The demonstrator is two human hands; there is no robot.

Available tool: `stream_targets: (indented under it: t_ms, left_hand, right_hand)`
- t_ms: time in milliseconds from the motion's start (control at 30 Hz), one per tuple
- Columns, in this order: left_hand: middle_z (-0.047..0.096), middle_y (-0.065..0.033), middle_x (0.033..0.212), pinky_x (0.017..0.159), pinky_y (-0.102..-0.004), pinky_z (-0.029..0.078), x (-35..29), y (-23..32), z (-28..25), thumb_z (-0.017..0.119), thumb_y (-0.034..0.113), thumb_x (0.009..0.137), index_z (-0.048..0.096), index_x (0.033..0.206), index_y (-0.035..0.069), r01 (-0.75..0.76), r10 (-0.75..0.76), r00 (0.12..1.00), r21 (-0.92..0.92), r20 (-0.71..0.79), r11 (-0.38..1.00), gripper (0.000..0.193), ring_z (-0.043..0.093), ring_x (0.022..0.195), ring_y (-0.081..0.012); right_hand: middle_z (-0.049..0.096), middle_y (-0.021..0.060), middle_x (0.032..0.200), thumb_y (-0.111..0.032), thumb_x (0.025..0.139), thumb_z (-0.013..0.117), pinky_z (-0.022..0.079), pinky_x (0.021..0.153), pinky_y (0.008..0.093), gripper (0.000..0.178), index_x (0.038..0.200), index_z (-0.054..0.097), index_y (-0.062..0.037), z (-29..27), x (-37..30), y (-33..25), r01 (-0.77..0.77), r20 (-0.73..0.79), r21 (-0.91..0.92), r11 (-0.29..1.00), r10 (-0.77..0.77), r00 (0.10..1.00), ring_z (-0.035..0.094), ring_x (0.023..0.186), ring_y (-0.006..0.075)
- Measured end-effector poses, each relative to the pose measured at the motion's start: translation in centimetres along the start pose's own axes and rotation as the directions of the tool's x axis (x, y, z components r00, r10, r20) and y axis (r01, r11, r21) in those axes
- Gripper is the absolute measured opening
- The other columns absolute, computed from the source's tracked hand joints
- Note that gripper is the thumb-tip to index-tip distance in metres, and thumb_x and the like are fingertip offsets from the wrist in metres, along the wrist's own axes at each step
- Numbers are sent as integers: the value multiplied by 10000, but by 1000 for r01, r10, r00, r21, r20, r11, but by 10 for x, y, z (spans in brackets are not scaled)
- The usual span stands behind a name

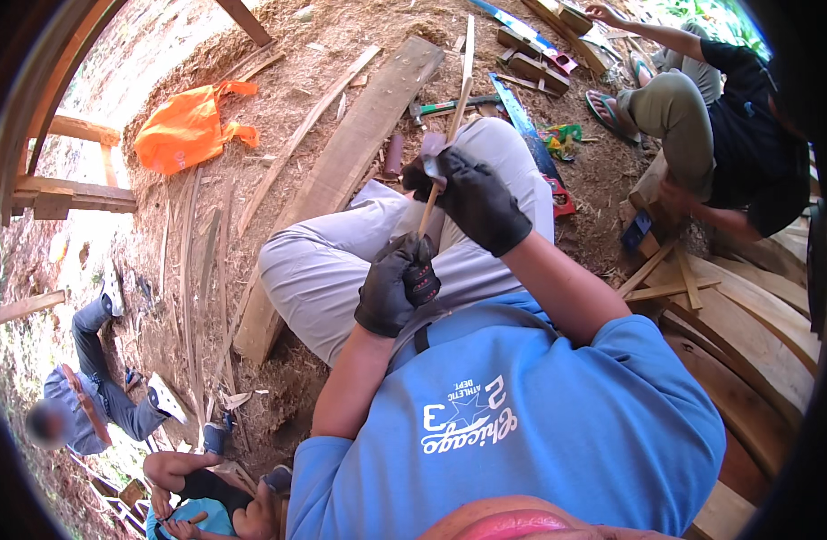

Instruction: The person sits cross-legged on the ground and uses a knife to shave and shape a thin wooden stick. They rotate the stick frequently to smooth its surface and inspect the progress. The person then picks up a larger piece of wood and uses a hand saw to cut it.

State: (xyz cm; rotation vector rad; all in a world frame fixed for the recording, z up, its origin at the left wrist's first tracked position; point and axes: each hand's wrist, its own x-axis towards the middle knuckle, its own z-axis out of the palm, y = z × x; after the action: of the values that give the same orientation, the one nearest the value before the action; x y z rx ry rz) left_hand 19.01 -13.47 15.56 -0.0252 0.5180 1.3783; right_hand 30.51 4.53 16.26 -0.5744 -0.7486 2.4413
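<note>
While the thin wooden stick (449,126) ran up from the lap toward the far ground, I could not see its lower end, buried inside the left hand (397,283). That black-gloved hand was wrapped tight round the stick's base, just above the blue shirt (539,423). Higher up, the right hand (472,198), also gloved, was closed on a small grey blade-like tool (431,166) pressed against the stick; its exact kind was hard to make out. Stick lay over the grey trouser legs (341,261). Beyond the knees: a long plank (341,171), a hammer (445,108), an orange bag (184,130). Another person (719,117) crouched at upper right, partly cut off by the rim.
</note>
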Motion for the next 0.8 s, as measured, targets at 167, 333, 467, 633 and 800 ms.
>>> stream_targets:
  t_ms: [167,333,467,633,800]
  left_hand:
    - [453,32,725,504,-282,381,3,4,19,409,120,1075,577,1022,96,-80,77,986,-13,-148,997,177,434,540,-93]
    - [460,44,742,514,-278,396,1,11,51,446,183,1109,583,1008,102,-85,120,910,104,-398,991,189,467,597,-85]
    - [446,47,741,506,-258,373,-10,9,18,467,279,1135,586,961,98,-62,84,990,188,-112,980,278,429,566,-68]
    - [392,60,671,456,-241,313,-16,14,25,486,325,1140,567,917,92,-91,155,972,327,-175,941,333,339,481,-51]
    - [374,65,642,429,-234,295,-11,16,30,493,299,1133,566,910,84,-117,208,949,346,-239,931,318,327,458,-49]
  right_hand:
    - [700,134,1229,-174,1101,448,498,1072,369,307,1276,615,15,17,-18,33,-100,-28,-317,943,96,995,670,1193,227]
    - [708,123,1210,-179,1101,478,527,1028,362,277,1247,639,-7,5,-11,35,-101,-25,-435,895,100,995,675,1185,225]
    - [698,114,1236,-134,1092,501,541,1052,418,241,1238,650,-13,20,17,-9,185,79,-301,935,-169,982,685,1186,225]
    - [685,112,1310,-134,1094,525,573,1000,364,322,1356,605,34,17,45,-36,116,-8,-171,978,-119,993,692,1208,227]
    - [685,117,1279,-110,1103,492,568,1024,354,302,1329,603,57,11,42,-6,139,-10,-218,966,-144,990,723,1136,239]
